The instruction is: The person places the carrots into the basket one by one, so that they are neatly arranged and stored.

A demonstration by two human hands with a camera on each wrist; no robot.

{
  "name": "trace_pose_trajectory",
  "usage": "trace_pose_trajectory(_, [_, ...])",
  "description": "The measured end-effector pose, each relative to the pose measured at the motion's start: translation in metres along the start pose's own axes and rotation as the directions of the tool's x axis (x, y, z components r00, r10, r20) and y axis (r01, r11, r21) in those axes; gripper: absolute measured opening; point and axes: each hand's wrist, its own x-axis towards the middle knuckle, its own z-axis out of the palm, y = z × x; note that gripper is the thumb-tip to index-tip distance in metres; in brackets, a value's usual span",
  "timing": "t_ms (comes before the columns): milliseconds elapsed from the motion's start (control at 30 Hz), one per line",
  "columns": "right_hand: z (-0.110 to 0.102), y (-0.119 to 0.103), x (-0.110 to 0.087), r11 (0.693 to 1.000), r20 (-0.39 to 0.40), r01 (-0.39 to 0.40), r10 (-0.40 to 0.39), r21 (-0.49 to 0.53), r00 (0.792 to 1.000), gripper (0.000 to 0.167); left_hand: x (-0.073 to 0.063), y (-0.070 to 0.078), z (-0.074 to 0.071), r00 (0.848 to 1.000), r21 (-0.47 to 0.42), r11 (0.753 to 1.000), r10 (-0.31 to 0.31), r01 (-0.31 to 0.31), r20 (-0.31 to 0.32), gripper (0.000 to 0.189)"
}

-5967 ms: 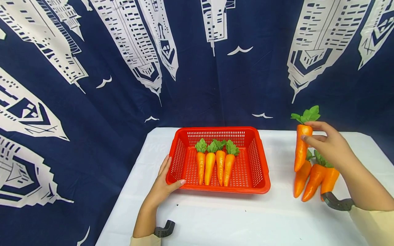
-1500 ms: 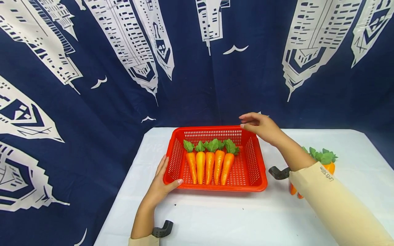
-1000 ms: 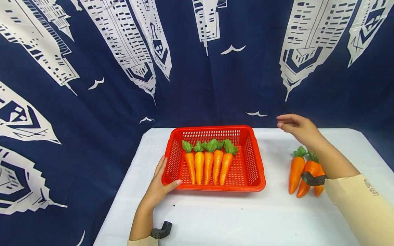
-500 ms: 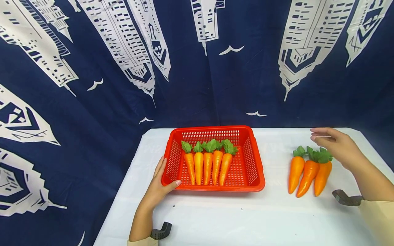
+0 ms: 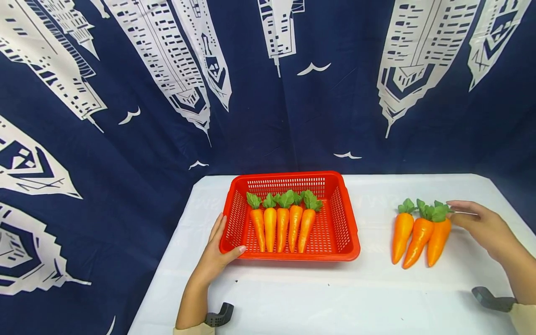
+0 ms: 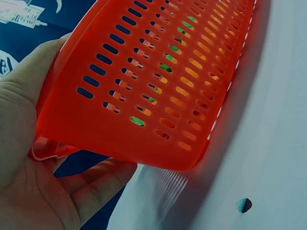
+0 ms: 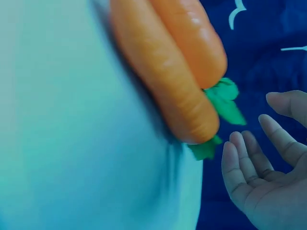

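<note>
Gripping the near-left corner of the red basket [image 5: 289,256], likely to steady it, the left hand [image 5: 215,254] flanks five carrots [image 5: 282,229] lined up inside, presumably for tidy fit, while the right hand [image 5: 483,228], fingers parted and empty, sits just beside three loose carrots [image 5: 419,239] right of the basket.

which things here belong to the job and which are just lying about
Part of the job:
red slotted basket, held by the left grip
five leafy-topped carrots inside it
three loose carrots beside the right grip

Just around:
white tabletop
dark speck on it, too small to identify
navy skyline-print cloth behind
black wrist devices
</note>
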Motion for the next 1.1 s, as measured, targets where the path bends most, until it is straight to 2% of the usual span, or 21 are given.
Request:
trace_pose_trajectory(300, [0.013, 0.018, -0.001, 0.996, 0.092, -0.037, 0.044, -0.079, 0.995, 0.081, -0.001, -0.001, 0.000, 1.000, -0.012, 1.000, 0.006, -0.006, -0.002, 0.105])
trace_pose_trajectory(467, [0.014, 0.021, 0.000, 0.993, 0.146, -0.046, 0.061, -0.109, 0.987, 0.086, -0.001, -0.002, 0.001, 1.000, -0.014, 1.000, 0.006, -0.006, -0.003, 0.104])
trace_pose_trajectory(567, [0.014, 0.021, 0.000, 0.991, 0.153, -0.056, 0.075, -0.123, 0.985, 0.090, -0.001, -0.002, 0.000, 1.000, -0.010, 1.000, 0.008, -0.008, -0.003, 0.104])
trace_pose_trajectory(733, [0.015, 0.020, -0.001, 0.988, 0.119, -0.087, 0.102, -0.128, 0.988, 0.089, -0.001, -0.002, 0.000, 1.000, -0.007, 1.000, 0.013, -0.013, -0.002, 0.104])
trace_pose_trajectory(900, [0.014, 0.020, -0.002, 0.986, 0.058, -0.139, 0.144, -0.090, 0.988, 0.086, -0.001, -0.002, 0.000, 1.000, -0.003, 1.000, 0.014, -0.014, -0.002, 0.106])
trace_pose_trajectory(1100, [0.008, 0.021, -0.004, 0.987, 0.001, -0.148, 0.148, -0.056, 0.989, 0.080, 0.001, -0.003, 0.000, 1.000, -0.005, 1.000, 0.016, -0.016, 0.001, 0.105])
